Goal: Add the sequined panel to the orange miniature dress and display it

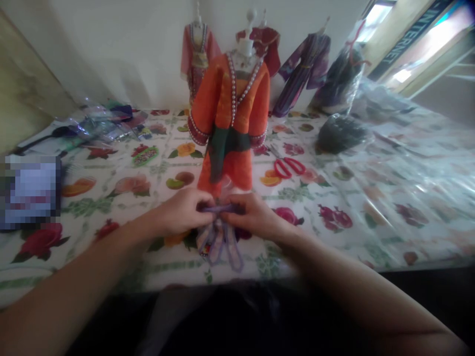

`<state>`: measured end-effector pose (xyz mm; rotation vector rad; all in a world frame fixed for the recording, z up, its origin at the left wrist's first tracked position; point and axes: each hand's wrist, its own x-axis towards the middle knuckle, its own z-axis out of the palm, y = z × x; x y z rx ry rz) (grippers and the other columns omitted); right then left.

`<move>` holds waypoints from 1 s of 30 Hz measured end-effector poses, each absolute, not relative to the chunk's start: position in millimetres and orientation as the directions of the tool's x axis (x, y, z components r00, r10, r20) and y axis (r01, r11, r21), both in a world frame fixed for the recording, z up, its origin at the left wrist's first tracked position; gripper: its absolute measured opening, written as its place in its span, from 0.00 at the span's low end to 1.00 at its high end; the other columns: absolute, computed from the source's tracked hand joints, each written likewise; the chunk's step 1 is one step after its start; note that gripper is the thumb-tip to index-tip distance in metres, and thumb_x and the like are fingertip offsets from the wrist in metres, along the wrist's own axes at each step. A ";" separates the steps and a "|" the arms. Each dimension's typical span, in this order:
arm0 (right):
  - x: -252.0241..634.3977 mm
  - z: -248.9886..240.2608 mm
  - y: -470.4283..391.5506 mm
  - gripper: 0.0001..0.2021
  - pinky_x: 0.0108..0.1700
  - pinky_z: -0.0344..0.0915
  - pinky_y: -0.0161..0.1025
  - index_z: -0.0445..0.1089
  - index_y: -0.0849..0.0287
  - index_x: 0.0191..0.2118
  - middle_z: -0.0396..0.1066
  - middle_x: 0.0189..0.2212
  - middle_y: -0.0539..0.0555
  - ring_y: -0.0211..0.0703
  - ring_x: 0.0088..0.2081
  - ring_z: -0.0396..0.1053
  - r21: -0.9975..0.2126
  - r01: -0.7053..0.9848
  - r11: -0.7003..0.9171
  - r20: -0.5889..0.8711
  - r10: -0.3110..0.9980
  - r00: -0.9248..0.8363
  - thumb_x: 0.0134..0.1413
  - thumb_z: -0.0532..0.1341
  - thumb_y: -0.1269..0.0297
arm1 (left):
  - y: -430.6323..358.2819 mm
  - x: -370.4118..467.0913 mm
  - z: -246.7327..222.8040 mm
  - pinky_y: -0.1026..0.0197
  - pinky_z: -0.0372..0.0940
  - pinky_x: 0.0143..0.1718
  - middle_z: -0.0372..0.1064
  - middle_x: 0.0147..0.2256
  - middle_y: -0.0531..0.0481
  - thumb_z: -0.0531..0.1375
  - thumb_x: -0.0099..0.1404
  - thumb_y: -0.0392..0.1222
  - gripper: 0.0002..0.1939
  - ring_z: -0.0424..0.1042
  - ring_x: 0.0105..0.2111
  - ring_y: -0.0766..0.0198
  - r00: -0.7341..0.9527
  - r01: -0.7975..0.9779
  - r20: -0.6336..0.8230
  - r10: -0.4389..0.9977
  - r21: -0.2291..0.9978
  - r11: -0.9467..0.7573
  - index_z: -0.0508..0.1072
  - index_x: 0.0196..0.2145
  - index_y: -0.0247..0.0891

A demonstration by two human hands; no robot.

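Observation:
A small lavender-edged cloth piece [224,242] with several hanging strips is held between my two hands, close to the table's front edge. My left hand [185,210] pinches its top band from the left, and my right hand [254,215] pinches the same band from the right. The strips hang below my fingers. Just behind my hands stands a small mannequin in an orange robe [208,109] with pearl trim and a dark green waist part. Fine details of the cloth are blurred.
Red-handled scissors [284,168] and a dark bundle [341,133] lie right of the mannequin. A green-rimmed dish of beads [146,156] and plastic packets [111,123] are to the left. More dressed mannequins [306,69] stand behind, on the fruit-patterned tablecloth [159,267].

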<state>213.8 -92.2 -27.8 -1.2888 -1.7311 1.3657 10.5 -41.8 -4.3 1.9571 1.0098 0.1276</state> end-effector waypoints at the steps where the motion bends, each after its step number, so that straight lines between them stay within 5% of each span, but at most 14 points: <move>1: 214.0 -27.9 -92.0 0.06 0.21 0.59 0.29 0.73 0.65 0.38 0.69 0.24 0.47 0.30 0.20 0.63 -0.943 0.332 0.008 -0.120 0.924 -0.364 0.55 0.63 0.68 | -41.3 9.7 -4.5 0.65 0.56 0.25 0.67 0.25 0.54 0.60 0.58 0.44 0.08 0.64 0.25 0.67 0.662 0.598 -0.289 0.692 0.760 -0.255 0.73 0.29 0.36; 30: 215.2 -29.4 -91.8 0.06 0.22 0.59 0.30 0.73 0.64 0.37 0.68 0.24 0.47 0.31 0.21 0.64 -0.951 0.309 0.004 -0.116 0.922 -0.369 0.55 0.63 0.66 | -39.0 8.4 -4.5 0.65 0.58 0.24 0.69 0.25 0.54 0.59 0.57 0.41 0.07 0.66 0.24 0.67 0.667 0.594 -0.332 0.667 0.777 -0.209 0.74 0.31 0.35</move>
